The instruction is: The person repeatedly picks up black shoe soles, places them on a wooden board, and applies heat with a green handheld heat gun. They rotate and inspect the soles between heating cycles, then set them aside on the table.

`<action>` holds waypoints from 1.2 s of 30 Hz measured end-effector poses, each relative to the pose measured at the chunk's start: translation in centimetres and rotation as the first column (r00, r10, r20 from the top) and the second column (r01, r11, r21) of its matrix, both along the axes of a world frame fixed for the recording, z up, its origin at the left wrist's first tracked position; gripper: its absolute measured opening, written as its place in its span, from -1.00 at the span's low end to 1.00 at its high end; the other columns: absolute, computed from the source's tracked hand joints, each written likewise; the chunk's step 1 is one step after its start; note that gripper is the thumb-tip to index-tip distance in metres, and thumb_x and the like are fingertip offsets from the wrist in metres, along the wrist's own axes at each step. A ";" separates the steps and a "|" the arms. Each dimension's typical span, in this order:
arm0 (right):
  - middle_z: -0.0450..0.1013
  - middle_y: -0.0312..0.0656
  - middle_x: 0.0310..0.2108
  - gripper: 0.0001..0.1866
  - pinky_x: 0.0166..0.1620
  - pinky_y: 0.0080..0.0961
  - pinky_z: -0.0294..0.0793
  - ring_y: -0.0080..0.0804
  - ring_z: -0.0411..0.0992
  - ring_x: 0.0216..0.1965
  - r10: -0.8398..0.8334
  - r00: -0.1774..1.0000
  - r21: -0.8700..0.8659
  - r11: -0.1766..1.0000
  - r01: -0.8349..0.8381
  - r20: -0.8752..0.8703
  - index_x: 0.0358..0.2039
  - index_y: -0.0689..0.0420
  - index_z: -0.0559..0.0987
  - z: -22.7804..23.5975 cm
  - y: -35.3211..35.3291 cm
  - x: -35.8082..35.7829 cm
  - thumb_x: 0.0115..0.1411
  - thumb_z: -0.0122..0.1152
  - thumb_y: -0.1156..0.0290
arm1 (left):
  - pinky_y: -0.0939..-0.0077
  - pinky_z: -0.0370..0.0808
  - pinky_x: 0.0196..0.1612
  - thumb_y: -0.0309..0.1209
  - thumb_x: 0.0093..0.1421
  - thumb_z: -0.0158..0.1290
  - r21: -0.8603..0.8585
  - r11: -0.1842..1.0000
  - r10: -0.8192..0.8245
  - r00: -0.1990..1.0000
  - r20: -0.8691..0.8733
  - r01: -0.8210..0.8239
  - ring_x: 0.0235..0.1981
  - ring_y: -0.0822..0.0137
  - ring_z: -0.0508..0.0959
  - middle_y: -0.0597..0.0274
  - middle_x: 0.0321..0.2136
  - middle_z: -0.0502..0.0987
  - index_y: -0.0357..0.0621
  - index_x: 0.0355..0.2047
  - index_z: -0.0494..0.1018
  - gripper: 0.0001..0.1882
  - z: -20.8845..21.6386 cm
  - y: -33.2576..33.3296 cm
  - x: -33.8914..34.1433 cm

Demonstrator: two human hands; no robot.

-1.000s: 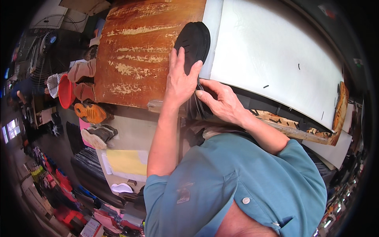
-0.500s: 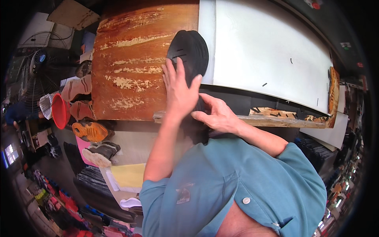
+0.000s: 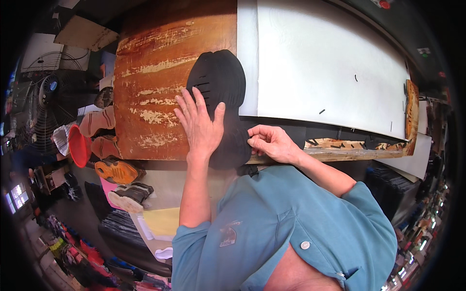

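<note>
Black shoe soles [image 3: 216,80], seemingly a few layered together, lie across the scratched brown board [image 3: 145,77] with the toe end pointing away from me. Short slits run along their left side. My left hand [image 3: 201,131] rests flat on their left side, fingers stretched and thumb apart. At the right edge of the heel, my right hand [image 3: 274,143] is closed, thumb and forefinger pinched together. What sits in that pinch, if anything, is too small to make out.
Right of the board lies a white sheet [image 3: 330,63] with small black slivers on it. More scraps fill a wooden-edged gap [image 3: 349,144] in front. At left are an orange shoe sole [image 3: 115,172], a red bowl-like thing [image 3: 79,146] and a fan [image 3: 51,87].
The black soles have come nearer to me and slightly left, and both hands are lower in the picture. My left fingers are spread wider; my right thumb and forefinger have closed together.
</note>
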State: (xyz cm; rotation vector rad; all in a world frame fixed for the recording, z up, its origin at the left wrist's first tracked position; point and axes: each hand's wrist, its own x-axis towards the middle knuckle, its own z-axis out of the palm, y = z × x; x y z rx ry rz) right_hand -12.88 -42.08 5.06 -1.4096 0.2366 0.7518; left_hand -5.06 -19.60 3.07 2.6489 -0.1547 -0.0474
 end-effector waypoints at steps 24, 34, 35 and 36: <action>0.65 -0.10 -0.37 -0.71 -0.22 -0.41 0.61 -0.36 0.60 -0.37 0.145 0.879 -0.333 0.943 0.017 0.455 0.03 0.22 0.65 5.4 -3.5 3.2 0.35 0.27 0.39 | -0.21 -0.30 0.57 0.11 0.40 0.08 0.058 0.998 -0.032 0.991 0.130 0.025 0.59 -0.29 -0.22 -0.38 0.56 -0.15 -0.45 0.53 -0.10 0.05 -0.8 3.2 2.9; 0.59 -0.05 -0.28 -0.74 -0.20 -0.27 0.64 -0.09 0.61 -0.24 0.424 -0.236 -0.270 0.829 0.490 0.875 -0.12 0.21 0.63 24.1 -3.2 20.4 0.16 0.41 0.57 | -0.16 -0.25 0.58 -0.03 0.44 0.06 0.040 0.999 -0.013 0.996 0.087 0.010 0.59 -0.29 -0.18 -0.40 0.55 -0.12 -0.49 0.51 -0.05 -0.07 0.1 3.0 3.0; 0.59 -0.04 -0.25 -0.74 -0.17 -0.25 0.64 -0.07 0.60 -0.21 0.447 -0.354 -0.229 0.827 0.513 0.822 -0.13 0.20 0.63 25.9 -2.8 22.4 0.15 0.41 0.56 | -0.17 -0.25 0.58 -0.03 0.45 0.05 0.046 0.999 -0.018 0.995 0.099 0.013 0.59 -0.29 -0.18 -0.40 0.55 -0.12 -0.49 0.51 -0.05 -0.08 0.1 3.0 3.0; 0.59 -0.03 -0.21 -0.75 -0.15 -0.22 0.63 -0.04 0.60 -0.17 0.514 -0.382 -0.255 0.793 0.553 0.768 -0.14 0.20 0.63 27.4 -2.6 24.6 0.14 0.42 0.56 | -0.18 -0.25 0.58 -0.03 0.45 0.05 0.027 0.999 -0.027 0.987 0.157 0.024 0.59 -0.29 -0.18 -0.40 0.55 -0.11 -0.49 0.51 -0.05 -0.08 0.1 3.0 3.1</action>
